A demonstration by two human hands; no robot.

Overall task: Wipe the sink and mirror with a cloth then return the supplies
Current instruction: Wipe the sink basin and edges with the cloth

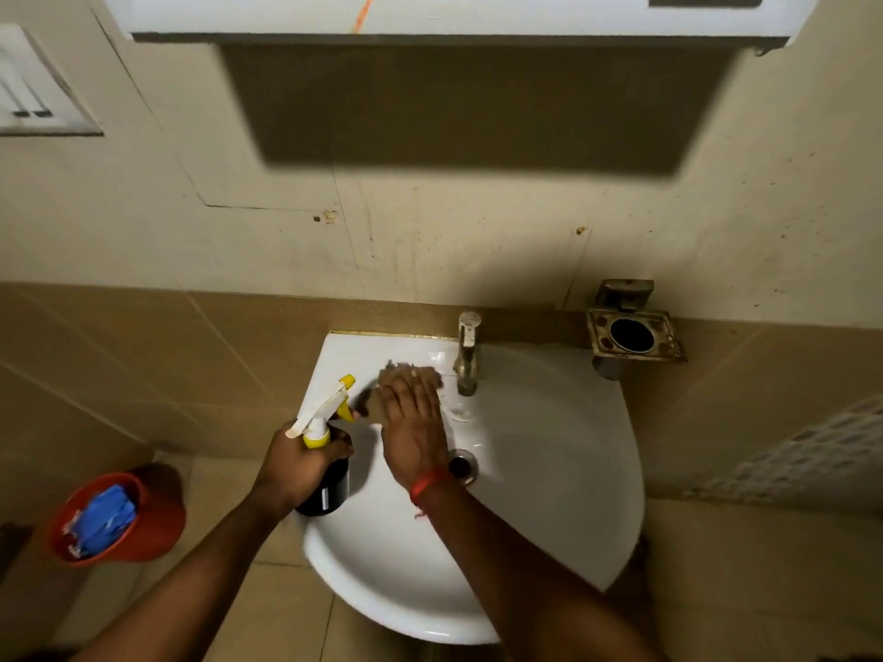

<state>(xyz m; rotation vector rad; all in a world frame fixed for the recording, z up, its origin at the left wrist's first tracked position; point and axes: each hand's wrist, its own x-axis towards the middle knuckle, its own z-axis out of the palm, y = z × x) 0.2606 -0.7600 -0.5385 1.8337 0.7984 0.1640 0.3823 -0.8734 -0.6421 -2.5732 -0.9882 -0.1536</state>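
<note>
Filling the lower middle of the view, the white sink (549,494) stood out from a tan tiled wall (143,355), with its rounded front toward the person and its flat back ledge against the tiles. Above it, the underside of a white cabinet (430,16) ran along the top of the view and threw a dark shadow on the wall. On the floor to the left sat a red bucket (157,513) with something blue bunched inside.

The right hand (415,422) lay palm down on the sink's back left ledge, just left of the metal tap (467,355). Its fingers (406,382) were stretched out flat and close together, pressing a greyish cloth (415,370) against the ledge; only the cloth's ragged edges showed past the fingertips. A red thread band (426,484) circled that wrist.

The left hand (296,465) was wrapped around the neck of a dark spray bottle (329,489) with a yellow and white trigger head, fingers curled tight about it. The bottle was held over the sink's left rim, nozzle pointing toward the back ledge; I could not tell if its base touched the rim.

The drain (462,465) sat in the basin just right of the right wrist. A square metal holder (633,334) was fixed to the wall to the right of the tap.
</note>
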